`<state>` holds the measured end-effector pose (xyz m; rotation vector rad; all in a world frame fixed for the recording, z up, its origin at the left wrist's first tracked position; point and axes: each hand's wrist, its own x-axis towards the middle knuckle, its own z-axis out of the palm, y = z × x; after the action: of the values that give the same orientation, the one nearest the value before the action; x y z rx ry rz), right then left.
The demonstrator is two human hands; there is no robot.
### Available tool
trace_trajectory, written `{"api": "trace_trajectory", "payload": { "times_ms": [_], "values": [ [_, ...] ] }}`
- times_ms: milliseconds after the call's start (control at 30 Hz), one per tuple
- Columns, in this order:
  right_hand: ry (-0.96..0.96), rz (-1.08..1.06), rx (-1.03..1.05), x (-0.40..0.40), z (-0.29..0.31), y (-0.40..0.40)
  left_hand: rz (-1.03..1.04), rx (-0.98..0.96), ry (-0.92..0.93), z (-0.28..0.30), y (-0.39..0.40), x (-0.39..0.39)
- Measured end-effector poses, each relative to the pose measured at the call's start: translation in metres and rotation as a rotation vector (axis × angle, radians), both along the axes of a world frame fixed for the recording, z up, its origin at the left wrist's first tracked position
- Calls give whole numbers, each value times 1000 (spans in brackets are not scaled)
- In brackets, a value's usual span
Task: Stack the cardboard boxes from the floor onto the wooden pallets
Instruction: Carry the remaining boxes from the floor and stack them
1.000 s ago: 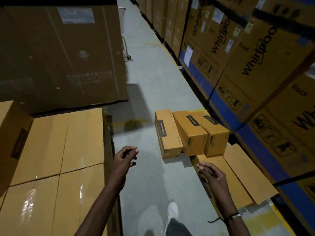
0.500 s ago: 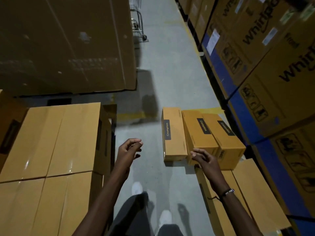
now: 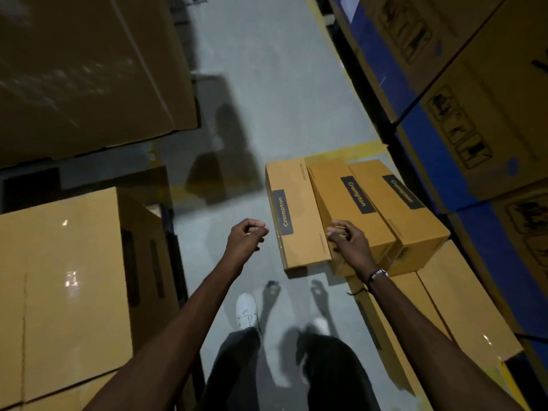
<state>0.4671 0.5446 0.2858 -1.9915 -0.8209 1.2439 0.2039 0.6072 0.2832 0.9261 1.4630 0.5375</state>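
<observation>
Warehouse floor (image 3: pixel 296 108): we have closed on three boxes (image 3: pixel 350 209), left hand (image 3: pixel 244 237) and right hand (image 3: pixel 348 241) loosely curled, empty, pickup next.

Three long Crompton-labelled cardboard boxes (image 3: pixel 299 215) lie side by side on the grey concrete floor (image 3: pixel 267 84) — stacked tan cartons (image 3: pixel 59 277) to their left.
</observation>
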Motion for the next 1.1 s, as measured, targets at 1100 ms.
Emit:
{"api": "trace_trajectory", "payload": {
  "times_ms": [1100],
  "values": [
    [-116, 192, 2, 88, -459, 136, -649, 159, 409, -475, 118, 180]
  ]
}}
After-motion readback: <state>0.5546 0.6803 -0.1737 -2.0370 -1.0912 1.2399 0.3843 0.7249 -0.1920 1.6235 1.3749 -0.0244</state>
